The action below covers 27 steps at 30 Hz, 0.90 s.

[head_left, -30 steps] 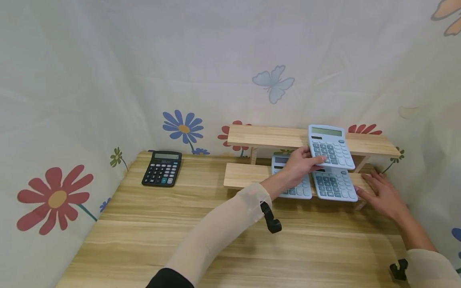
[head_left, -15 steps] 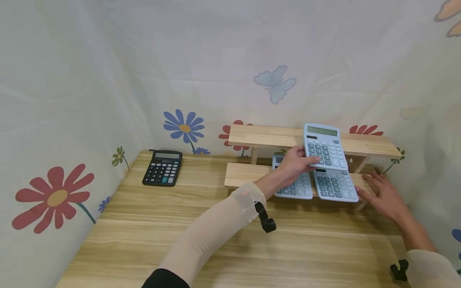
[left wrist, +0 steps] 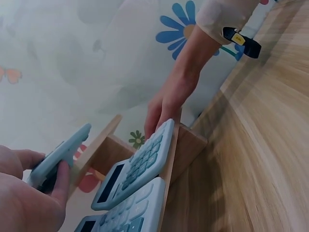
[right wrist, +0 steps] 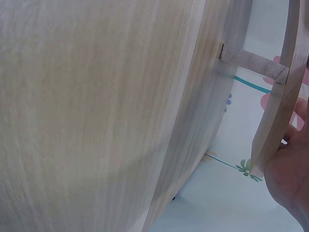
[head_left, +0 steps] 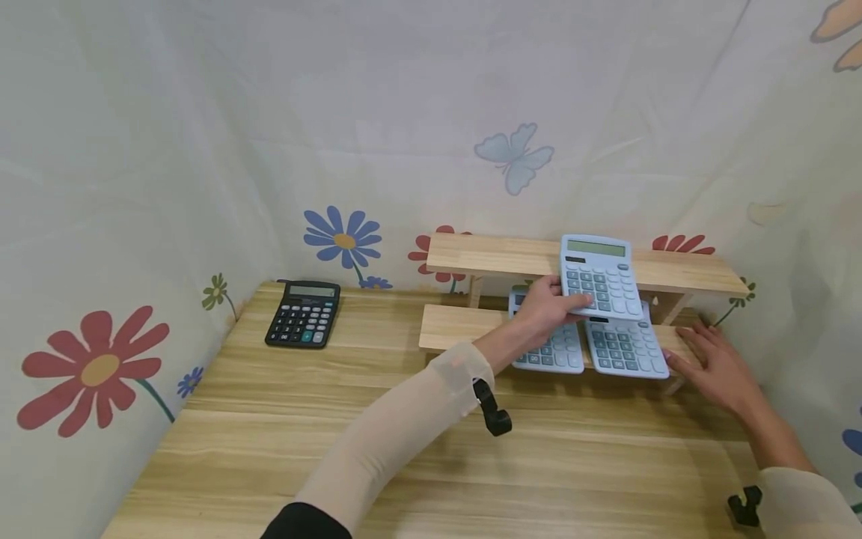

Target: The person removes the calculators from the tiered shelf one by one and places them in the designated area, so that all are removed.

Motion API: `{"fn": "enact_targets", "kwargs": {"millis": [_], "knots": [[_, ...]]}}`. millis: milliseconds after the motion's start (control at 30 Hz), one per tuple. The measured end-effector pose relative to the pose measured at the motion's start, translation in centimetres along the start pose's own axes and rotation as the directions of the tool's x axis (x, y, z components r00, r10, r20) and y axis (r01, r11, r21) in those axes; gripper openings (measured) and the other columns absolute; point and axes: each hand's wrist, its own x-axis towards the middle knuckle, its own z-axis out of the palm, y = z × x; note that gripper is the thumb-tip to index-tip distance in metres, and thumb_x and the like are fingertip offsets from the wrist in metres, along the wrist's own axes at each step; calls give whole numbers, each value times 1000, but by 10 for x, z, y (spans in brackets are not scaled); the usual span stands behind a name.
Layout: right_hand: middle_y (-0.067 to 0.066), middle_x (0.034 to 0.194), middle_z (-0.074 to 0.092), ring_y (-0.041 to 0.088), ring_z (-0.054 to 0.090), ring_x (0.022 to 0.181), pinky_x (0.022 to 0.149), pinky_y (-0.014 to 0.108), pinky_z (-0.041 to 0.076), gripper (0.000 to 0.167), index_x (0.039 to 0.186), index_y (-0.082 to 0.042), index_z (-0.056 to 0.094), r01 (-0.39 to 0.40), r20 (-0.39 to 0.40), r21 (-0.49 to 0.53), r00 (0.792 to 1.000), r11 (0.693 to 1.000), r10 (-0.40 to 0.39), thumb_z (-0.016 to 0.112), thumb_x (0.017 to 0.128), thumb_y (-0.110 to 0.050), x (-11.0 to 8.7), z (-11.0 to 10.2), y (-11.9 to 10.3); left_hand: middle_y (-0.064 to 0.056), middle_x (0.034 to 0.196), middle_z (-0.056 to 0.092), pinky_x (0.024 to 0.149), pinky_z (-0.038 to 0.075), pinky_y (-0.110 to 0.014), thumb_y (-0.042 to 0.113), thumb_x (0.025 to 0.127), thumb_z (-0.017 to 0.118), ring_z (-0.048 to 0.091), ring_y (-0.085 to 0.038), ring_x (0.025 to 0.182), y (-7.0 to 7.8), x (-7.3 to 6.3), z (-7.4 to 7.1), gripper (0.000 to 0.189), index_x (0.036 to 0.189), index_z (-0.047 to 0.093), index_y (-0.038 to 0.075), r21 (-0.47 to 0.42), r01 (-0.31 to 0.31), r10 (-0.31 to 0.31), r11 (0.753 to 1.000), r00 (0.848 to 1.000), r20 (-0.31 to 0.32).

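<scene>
My left hand pinches a light blue calculator by its left side, thumb on the keys and fingers underneath. It is tilted toward me, in front of the upper tier of a wooden two-tier rack. Two matching calculators lie side by side on the lower tier. My left hand partly covers the left calculator, and the held one overlaps the top of the right calculator. At the lower tier's right end rests my right hand, fingers extended over the board, thumb right beside the right calculator.
A black calculator lies at the back left of the wooden table. Behind the rack hangs a pale curtain printed with flowers and butterflies, which also closes off both sides. The upper tier stands higher and farther back than the lower.
My left hand has shifted a little to the left with the held calculator, uncovering more of the upper tier on its right. My right hand stays in place on the lower tier.
</scene>
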Motion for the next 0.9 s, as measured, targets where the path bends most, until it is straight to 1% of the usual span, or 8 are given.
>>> {"fn": "enact_targets", "kwargs": {"millis": [200,400,467,567,633,733,833,900], "knots": [[44,161,21,65,9,150,110,86,19,85,156,9,38,3,-2,-3,1000,1000,-3,55,104,-56,2,2,-1,-7,110,73,94,62,-36,4,97,77,74,-20,99,10,-8,-16,59,148,48,-2,31,-20,19,999,999,46],[44,161,21,65,10,150,112,85,18,85,156,10,37,-3,1,0,1000,1000,3,54,105,-56,3,1,-4,-7,113,72,94,62,-36,5,97,77,74,-21,102,23,-20,-36,55,145,49,2,43,-42,38,998,996,84],[45,160,21,65,11,150,112,85,18,83,155,10,38,0,-3,-3,1000,1000,0,54,105,-54,2,1,-4,-6,115,72,98,61,-38,7,98,77,74,-21,103,28,-25,-43,54,144,49,4,65,-52,45,997,994,99],[45,160,22,66,12,149,112,85,19,82,154,11,39,6,-10,-1,1000,1000,-6,55,105,-53,0,-1,-4,-5,117,72,102,59,-42,11,99,77,74,-20,105,37,-34,-55,52,143,49,5,131,-81,66,988,991,114],[46,159,23,66,14,148,112,85,20,81,154,11,40,12,-15,-4,1000,1000,-12,55,105,-52,0,-2,-4,-4,120,72,104,58,-44,13,99,77,73,-19,107,43,-41,-66,53,143,49,7,183,-108,86,977,989,123],[46,159,24,66,15,148,111,85,20,81,154,11,40,15,-20,-2,1000,1000,-15,55,105,-52,-1,-2,-5,-5,126,71,106,56,-46,14,99,77,72,-21,111,51,-48,-87,55,145,48,7,217,-148,120,965,984,134],[46,159,24,66,15,148,111,85,19,81,154,11,40,12,-15,-4,1000,1000,-12,55,105,-53,-1,-2,-5,-9,131,70,110,53,-52,13,100,76,71,-24,113,58,-55,-109,57,148,46,6,218,-153,128,964,984,126],[46,159,23,66,14,148,111,85,19,83,155,11,39,10,-9,-1,1000,1000,-10,55,105,-54,-1,-2,-5,-10,133,69,111,51,-55,12,100,75,71,-25,114,63,-59,-125,58,149,45,6,223,-144,124,964,987,100]]}}
